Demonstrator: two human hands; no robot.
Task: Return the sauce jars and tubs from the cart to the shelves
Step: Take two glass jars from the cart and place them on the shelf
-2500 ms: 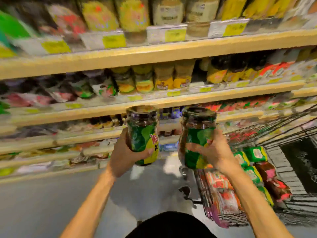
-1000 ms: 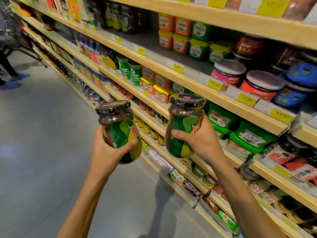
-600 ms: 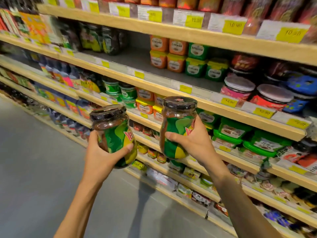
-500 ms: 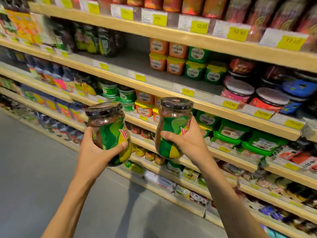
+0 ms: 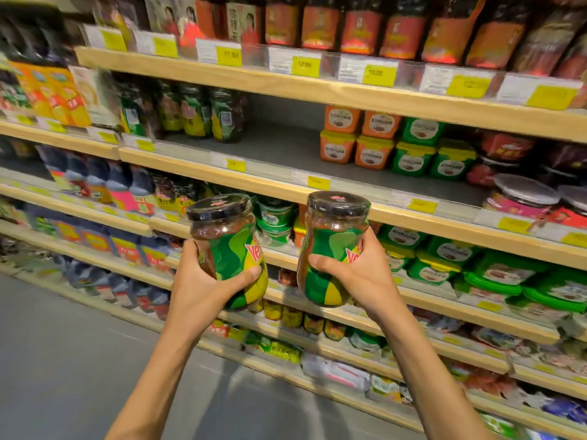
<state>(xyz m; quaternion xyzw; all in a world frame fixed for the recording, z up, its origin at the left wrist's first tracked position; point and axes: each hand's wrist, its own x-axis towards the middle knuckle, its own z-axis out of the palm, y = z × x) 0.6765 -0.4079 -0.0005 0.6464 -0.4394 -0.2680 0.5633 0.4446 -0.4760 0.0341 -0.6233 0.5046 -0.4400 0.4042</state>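
Observation:
I hold two glass sauce jars with black lids and green-yellow labels in front of the shelves. My left hand grips the left jar around its lower half. My right hand grips the right jar the same way. Both jars are upright, at the height of the third shelf. Above them a grey shelf board has a bare stretch between matching green-label jars on the left and orange tubs on the right. The cart is out of view.
Green tubs stand beside the orange ones, round jars farther right. The top shelf carries dark red-label bottles. Lower shelves are packed with green tubs, small jars and packets. Grey floor lies to the left.
My view has swung from the cart to the shelves and moved closer, tilting upward. Both hands keep their grip on the jars, now held nearer the shelf with the bare stretch.

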